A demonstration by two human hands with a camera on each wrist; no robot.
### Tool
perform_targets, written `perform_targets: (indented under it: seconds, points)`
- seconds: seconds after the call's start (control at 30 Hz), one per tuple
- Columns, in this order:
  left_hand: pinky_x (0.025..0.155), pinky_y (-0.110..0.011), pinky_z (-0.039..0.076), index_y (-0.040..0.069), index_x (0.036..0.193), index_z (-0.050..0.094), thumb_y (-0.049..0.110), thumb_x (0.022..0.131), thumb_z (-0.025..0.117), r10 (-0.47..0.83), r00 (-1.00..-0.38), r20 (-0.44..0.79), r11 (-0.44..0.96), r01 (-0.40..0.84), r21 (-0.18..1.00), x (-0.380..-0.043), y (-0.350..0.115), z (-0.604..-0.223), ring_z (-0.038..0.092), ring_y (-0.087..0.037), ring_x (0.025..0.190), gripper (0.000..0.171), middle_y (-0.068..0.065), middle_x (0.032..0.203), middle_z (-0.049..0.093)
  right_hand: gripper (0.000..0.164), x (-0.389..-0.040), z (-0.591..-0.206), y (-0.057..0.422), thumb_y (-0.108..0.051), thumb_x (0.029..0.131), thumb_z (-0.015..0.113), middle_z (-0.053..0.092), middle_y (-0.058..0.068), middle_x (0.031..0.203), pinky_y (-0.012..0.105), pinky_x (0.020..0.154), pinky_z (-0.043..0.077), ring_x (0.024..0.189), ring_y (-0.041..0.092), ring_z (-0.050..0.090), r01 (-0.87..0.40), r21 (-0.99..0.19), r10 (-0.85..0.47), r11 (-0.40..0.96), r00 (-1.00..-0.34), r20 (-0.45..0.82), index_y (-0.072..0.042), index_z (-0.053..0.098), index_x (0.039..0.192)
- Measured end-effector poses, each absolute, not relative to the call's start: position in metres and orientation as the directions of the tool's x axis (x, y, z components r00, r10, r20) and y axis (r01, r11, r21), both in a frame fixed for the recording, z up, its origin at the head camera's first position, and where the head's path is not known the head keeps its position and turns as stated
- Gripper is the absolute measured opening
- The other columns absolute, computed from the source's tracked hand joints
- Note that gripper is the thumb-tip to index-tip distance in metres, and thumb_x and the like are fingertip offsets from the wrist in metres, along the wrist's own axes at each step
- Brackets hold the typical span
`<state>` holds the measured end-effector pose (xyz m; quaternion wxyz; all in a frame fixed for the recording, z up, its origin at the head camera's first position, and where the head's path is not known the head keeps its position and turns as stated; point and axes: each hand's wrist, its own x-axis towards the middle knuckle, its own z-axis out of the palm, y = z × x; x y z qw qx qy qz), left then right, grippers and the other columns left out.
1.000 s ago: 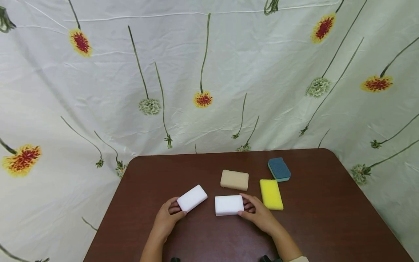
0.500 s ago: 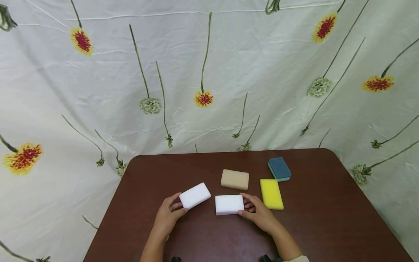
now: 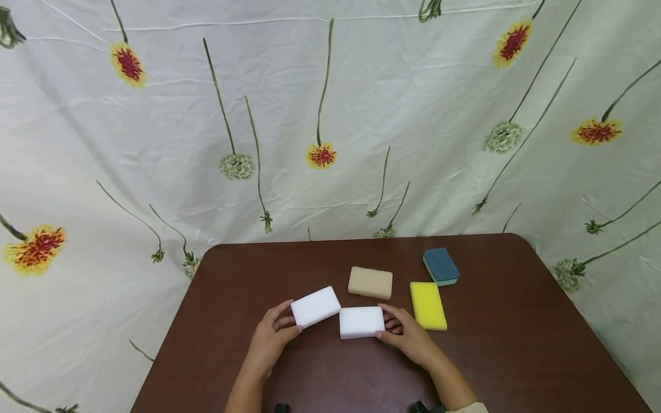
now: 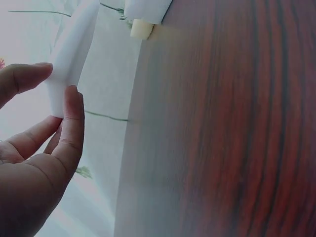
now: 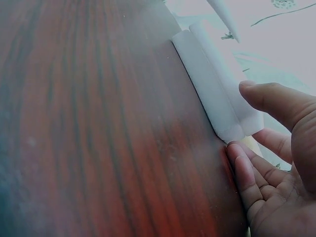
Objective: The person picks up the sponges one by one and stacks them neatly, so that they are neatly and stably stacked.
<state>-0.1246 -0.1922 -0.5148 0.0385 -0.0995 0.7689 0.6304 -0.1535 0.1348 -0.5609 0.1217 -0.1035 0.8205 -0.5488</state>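
My left hand [image 3: 271,338] pinches a white sponge [image 3: 315,307] between thumb and fingers, tilted with its right end pointing up and away. In the left wrist view this sponge [image 4: 74,59] is raised above the tabletop level. A second white sponge [image 3: 362,322] lies flat on the table, its right end held by my right hand [image 3: 410,338], thumb in front and fingers behind. A lengthwise line runs along this sponge [image 5: 212,81] in the right wrist view. The raised sponge's right corner comes right up to the flat one's left corner in the head view.
Behind the white sponges lies a beige sponge [image 3: 370,283]. A yellow sponge [image 3: 428,306] sits right of my right hand, with a blue-topped sponge [image 3: 441,266] just beyond it. The brown table [image 3: 496,344] ends at a flower-patterned cloth [image 3: 279,115].
My left hand has carried its white sponge rightward and slightly away, turning it flatter towards the other white sponge. My right hand and its sponge have stayed in place.
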Motion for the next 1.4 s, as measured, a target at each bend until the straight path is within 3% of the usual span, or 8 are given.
perform_targets:
  seconds: [0.5, 0.93, 1.4]
  points:
    - [0.074, -0.024, 0.052, 0.009, 0.145, 0.054, 0.005, 0.085, 0.076, -0.029, -0.985, -0.172, 0.15, -0.174, 0.973, -0.129, -0.171, -0.519, 0.067, -0.017, 0.099, 0.065, -0.016, 0.125, 0.061, 0.064, -0.154, -0.559, 0.133, -0.027, 0.089, 0.079, 0.057, 0.009, 0.124, 0.022, 0.086, 0.048, 0.104, 0.018, 0.054, -0.041, -0.915, -0.29, 0.402, -0.953, -0.085, -0.016, 0.053, 0.147]
    - [0.073, -0.02, 0.052, 0.004, 0.144, 0.055, 0.001, 0.083, 0.074, 0.021, -0.991, -0.135, 0.194, -0.128, 0.973, -0.135, -0.149, -0.523, 0.064, -0.018, 0.103, 0.063, -0.016, 0.129, 0.056, 0.065, -0.153, -0.559, 0.132, -0.028, 0.088, 0.079, 0.058, 0.009, 0.121, 0.022, 0.085, 0.048, 0.103, 0.018, 0.053, -0.046, -0.915, -0.286, 0.4, -0.955, -0.077, -0.017, 0.053, 0.147]
    - [0.072, -0.022, 0.051, 0.009, 0.146, 0.053, 0.008, 0.084, 0.076, 0.089, -0.985, -0.149, 0.254, -0.122, 0.959, -0.137, -0.132, -0.525, 0.06, -0.024, 0.11, 0.067, -0.011, 0.129, 0.058, 0.063, -0.153, -0.559, 0.131, -0.028, 0.088, 0.08, 0.059, 0.008, 0.12, 0.022, 0.085, 0.048, 0.102, 0.017, 0.054, -0.067, -0.904, -0.287, 0.422, -0.956, -0.064, -0.02, 0.055, 0.145]
